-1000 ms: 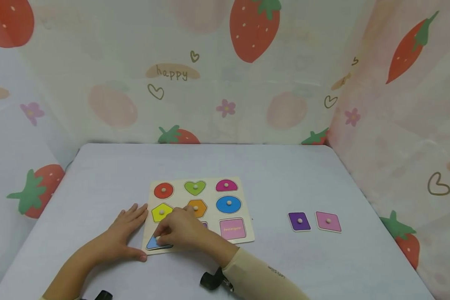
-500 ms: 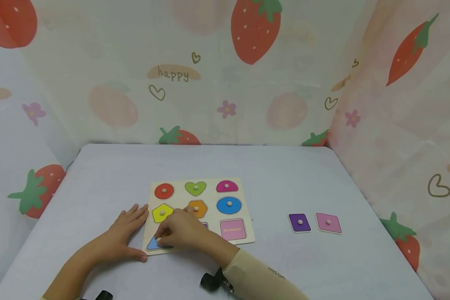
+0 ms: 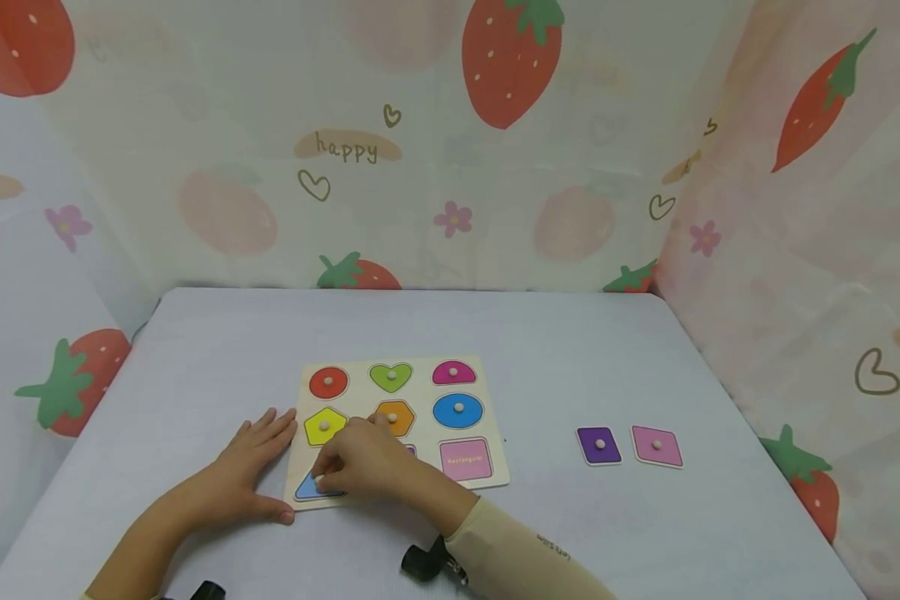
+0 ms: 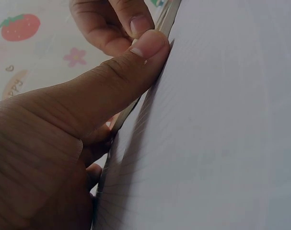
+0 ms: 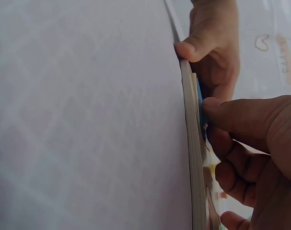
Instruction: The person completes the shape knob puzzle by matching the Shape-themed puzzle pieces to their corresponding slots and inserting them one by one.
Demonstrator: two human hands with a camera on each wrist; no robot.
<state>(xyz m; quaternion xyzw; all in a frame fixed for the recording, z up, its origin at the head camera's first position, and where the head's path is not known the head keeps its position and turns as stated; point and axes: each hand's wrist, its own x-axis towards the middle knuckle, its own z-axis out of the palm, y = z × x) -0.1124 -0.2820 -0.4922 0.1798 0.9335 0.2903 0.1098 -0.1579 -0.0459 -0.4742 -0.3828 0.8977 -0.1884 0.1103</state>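
A cream peg puzzle board (image 3: 499, 458) lies on the white table, with colored knobbed shapes in its recesses. My right hand (image 3: 367, 458) pinches the knob of a blue triangle piece (image 3: 307, 489) at the board's near left corner. In the right wrist view, the triangle's blue edge (image 5: 200, 98) shows along the board's top, by the thumb tip. My left hand (image 3: 247, 471) rests with fingers spread at the board's left side, fingertips and thumb right at its edge. The right hand covers much of the square-like purple spot behind it.
A purple piece (image 3: 598, 445) and a pink piece (image 3: 657, 446), both knobbed, lie on the table right of the board. The pink recess (image 3: 466, 459) marked "Rectangular" holds no piece. Strawberry-print curtains (image 3: 450, 167) stand behind the table and at its sides.
The blue triangle has shifted slightly right and its dark near edge has narrowed, so it lies flatter on the board. Both hands have hardly moved.
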